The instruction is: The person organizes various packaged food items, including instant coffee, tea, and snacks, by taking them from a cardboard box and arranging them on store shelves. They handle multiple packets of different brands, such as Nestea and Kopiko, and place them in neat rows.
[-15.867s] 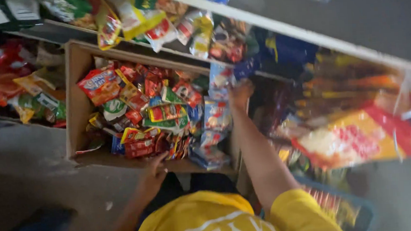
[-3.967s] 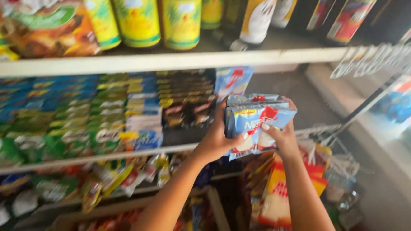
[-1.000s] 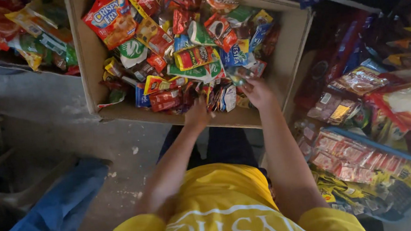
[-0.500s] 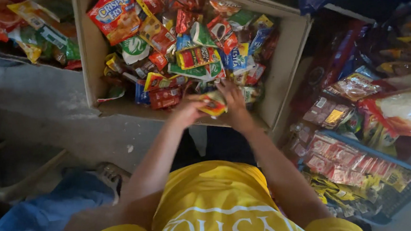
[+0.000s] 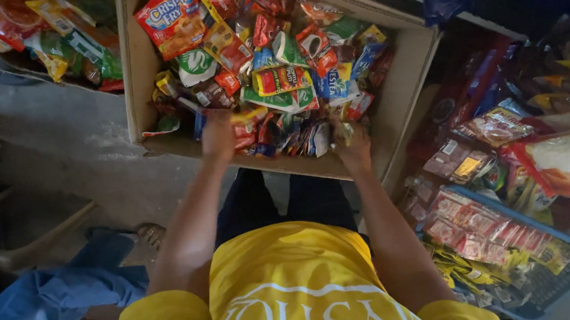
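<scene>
Hands: 2, both inside cardboard box (image 5: 405, 100) of mixed snack sachets (image 5: 280, 81). Left hand (image 5: 218, 135) lies flat on the near sachets, grip spread. Right hand (image 5: 353, 148) grip blurred, cannot tell. Box looks full, sorting unfinished. Concrete floor (image 5: 66, 137); blue basket (image 5: 568, 268) of sachets at right; stocked shelves behind.

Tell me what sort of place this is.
Most likely a small grocery or snack shop. A cardboard box brims with snack packets, a blue basket holds more sachets, and both hands, left hand and right hand, reach into the box.
</scene>
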